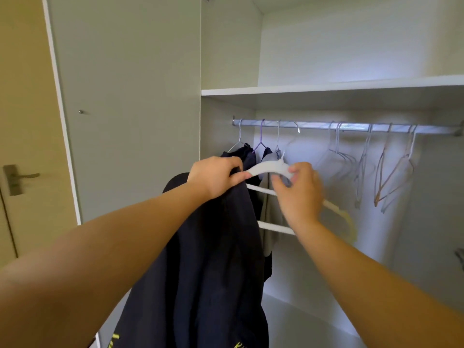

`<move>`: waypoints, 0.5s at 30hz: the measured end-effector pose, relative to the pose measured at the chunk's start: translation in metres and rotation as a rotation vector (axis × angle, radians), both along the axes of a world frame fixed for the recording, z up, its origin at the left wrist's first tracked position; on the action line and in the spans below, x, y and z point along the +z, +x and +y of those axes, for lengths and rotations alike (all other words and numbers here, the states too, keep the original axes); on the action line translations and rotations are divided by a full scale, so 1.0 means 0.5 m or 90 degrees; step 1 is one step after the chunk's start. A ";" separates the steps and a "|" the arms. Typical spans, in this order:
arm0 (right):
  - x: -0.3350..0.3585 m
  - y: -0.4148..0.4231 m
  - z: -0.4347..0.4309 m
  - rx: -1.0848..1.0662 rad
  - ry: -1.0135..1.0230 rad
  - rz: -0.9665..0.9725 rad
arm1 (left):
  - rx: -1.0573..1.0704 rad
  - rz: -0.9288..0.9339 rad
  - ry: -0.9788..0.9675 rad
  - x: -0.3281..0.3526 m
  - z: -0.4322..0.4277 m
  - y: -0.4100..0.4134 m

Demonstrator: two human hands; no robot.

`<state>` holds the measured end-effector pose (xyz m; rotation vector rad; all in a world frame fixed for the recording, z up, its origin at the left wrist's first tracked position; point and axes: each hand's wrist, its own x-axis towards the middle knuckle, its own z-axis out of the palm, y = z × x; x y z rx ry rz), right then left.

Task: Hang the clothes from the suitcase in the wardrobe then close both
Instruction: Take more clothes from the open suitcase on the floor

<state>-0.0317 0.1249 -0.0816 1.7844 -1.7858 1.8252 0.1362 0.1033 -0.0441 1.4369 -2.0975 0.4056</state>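
A dark navy garment (pixel 216 259) with yellow print near its hem hangs down from my left hand (pixel 214 175), which grips its top edge together with one end of a white hanger (pixel 268 168). My right hand (pixel 297 189) pinches the hanger's middle, near its hook; the hand is blurred. Both hands are in front of the open wardrobe, below the metal rail (pixel 351 127). Dark and grey clothes (pixel 251 156) hang at the rail's left end. The suitcase is out of view.
Several empty wire hangers (pixel 361 169) dangle along the rail's middle and right. A white shelf (pixel 326 87) runs above the rail. The wardrobe door (pixel 125 109) stands open on the left; a room door with a handle (pixel 21 178) is at far left.
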 end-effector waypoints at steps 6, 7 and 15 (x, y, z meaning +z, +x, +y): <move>-0.039 0.075 -0.016 0.300 0.245 -0.095 | 0.022 0.111 0.003 0.022 0.000 0.023; -0.038 0.080 -0.014 0.327 0.244 -0.120 | 0.025 0.119 0.010 0.021 0.001 0.031; -0.056 0.089 0.002 0.518 0.422 -0.141 | 0.125 0.281 -0.034 0.034 0.002 0.073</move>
